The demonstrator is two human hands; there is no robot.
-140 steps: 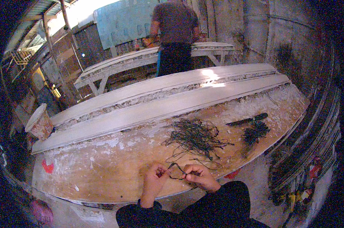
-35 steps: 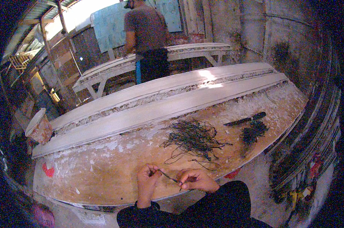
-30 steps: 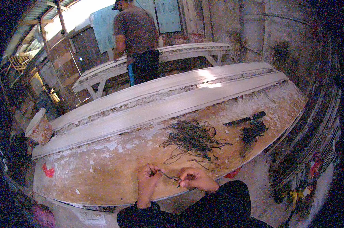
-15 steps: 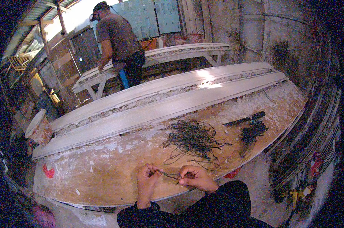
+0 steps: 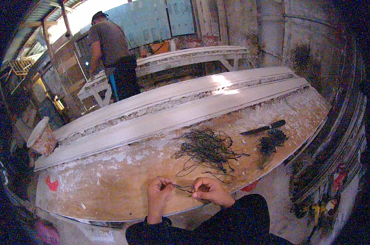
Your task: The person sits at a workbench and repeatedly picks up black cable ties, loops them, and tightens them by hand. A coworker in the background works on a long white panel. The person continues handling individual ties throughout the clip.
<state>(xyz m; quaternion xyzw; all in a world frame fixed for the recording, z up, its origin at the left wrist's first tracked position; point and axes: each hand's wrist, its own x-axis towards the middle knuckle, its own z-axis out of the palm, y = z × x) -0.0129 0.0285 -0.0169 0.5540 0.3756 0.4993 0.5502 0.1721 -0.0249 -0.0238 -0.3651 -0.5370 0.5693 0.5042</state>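
Cords (image 5: 206, 146), white-smeared wooden surface (image 5: 119, 188), blue panel (image 5: 142, 24), stained wall (image 5: 270, 34)

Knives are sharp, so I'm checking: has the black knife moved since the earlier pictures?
No, it hasn't moved any way. The knife lies on the same spot of the wooden panel, beside the small dark bundle.
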